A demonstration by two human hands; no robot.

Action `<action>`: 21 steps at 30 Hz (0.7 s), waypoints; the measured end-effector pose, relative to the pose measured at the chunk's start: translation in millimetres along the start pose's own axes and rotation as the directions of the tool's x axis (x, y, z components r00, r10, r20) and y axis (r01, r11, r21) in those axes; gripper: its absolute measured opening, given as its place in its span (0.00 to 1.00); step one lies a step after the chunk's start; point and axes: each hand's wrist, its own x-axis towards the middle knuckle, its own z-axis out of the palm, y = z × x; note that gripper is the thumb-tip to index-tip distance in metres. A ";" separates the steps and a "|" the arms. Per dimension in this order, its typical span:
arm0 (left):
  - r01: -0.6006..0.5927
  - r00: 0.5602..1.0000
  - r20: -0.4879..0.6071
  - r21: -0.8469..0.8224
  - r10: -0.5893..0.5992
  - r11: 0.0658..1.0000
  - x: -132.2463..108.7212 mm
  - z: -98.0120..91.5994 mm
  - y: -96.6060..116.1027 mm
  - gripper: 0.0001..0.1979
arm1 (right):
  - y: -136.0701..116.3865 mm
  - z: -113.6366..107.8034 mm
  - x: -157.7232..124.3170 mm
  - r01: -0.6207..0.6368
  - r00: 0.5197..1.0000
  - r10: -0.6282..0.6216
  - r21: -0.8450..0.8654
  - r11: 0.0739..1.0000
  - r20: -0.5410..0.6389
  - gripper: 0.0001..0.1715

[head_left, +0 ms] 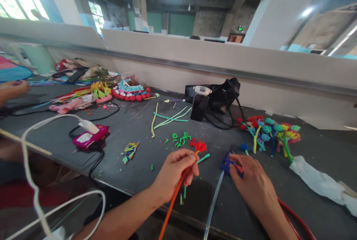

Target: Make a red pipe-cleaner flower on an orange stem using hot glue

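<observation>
My left hand (178,169) pinches a long orange stem, which looks like a fuzzy pipe cleaner (173,204). A red flower head (200,146) tops it, just above my fingertips. To the right, my right hand (252,176) has its thumb and fingers around a blue glue gun (226,163) on the table. From the glue gun a clear glue stick (214,204) runs toward the table's front edge. My palm hides part of its body. Short green pipe cleaner pieces (181,139) lie beyond my left hand. A teal piece (203,158) lies just behind its fingers.
Finished pipe cleaner flowers (267,132) lie at the right by a white wrapped bundle (318,180). A phone (199,108) leans near a black bag (224,95). A magenta power strip (90,136) with a white cable (28,158) sits left. Another person's hand (12,89) is at far left.
</observation>
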 end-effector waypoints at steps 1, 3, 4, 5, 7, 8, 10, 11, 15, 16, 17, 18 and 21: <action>-0.001 1.000 0.000 -0.009 0.001 1.000 0.4 0.5 -0.3 0.10 | -1.5 1.0 -0.6 0.000 1.000 0.000 0.008 1.000 0.009 0.13; 0.000 1.000 -0.004 -0.022 0.000 1.000 1.5 1.2 -1.4 0.10 | -6.0 3.5 -0.8 0.002 0.999 -0.003 0.031 1.000 0.036 0.13; 0.001 1.000 -0.004 -0.031 -0.001 1.000 2.2 1.2 -2.1 0.10 | -8.3 5.3 -0.5 0.003 0.999 -0.005 0.037 0.999 0.053 0.13; 0.004 1.000 -0.006 -0.043 -0.004 0.999 2.9 1.1 -2.6 0.10 | -10.3 7.4 0.0 0.004 0.997 -0.006 0.038 0.999 0.071 0.13; 0.007 1.000 -0.009 -0.072 -0.007 0.997 4.0 0.4 -3.0 0.10 | -12.4 12.7 1.3 0.007 0.995 -0.009 0.025 1.000 0.097 0.12; 0.004 1.000 -0.012 -0.086 -0.005 0.996 4.5 -0.1 -2.7 0.10 | -12.5 15.7 2.3 0.006 0.995 -0.008 0.018 1.000 0.099 0.13; -0.012 0.999 -0.037 -0.110 0.008 0.994 5.2 -1.5 -1.1 0.09 | -11.6 22.2 5.5 0.008 0.996 -0.009 0.020 1.000 0.092 0.13; -0.028 0.998 -0.059 -0.115 0.021 0.993 5.7 -2.3 -0.1 0.09 | -11.3 25.8 7.8 0.010 0.996 -0.012 0.030 0.999 0.088 0.13; -0.107 0.982 -0.167 -0.136 0.084 0.985 9.1 -6.3 2.3 0.09 | -19.5 42.1 22.8 0.051 0.993 -0.058 0.067 0.996 0.104 0.11; -0.124 0.979 -0.183 -0.149 0.096 0.981 10.4 -7.3 2.2 0.09 | -24.7 46.3 27.8 0.066 0.991 -0.074 0.068 0.995 0.112 0.11; -0.137 0.976 -0.194 -0.164 0.104 0.977 11.8 -8.3 1.8 0.09 | -30.8 50.2 33.2 0.084 0.989 -0.091 0.066 0.994 0.119 0.11; -0.146 0.974 -0.199 -0.178 0.110 0.973 13.1 -9.2 1.3 0.10 | -37.3 53.5 38.8 0.104 0.986 -0.111 0.061 0.993 0.126 0.11; -0.141 0.977 -0.187 -0.205 0.103 0.969 15.5 -11.2 0.7 0.10 | -53.3 56.9 54.1 0.167 0.974 -0.169 0.028 0.986 0.150 0.13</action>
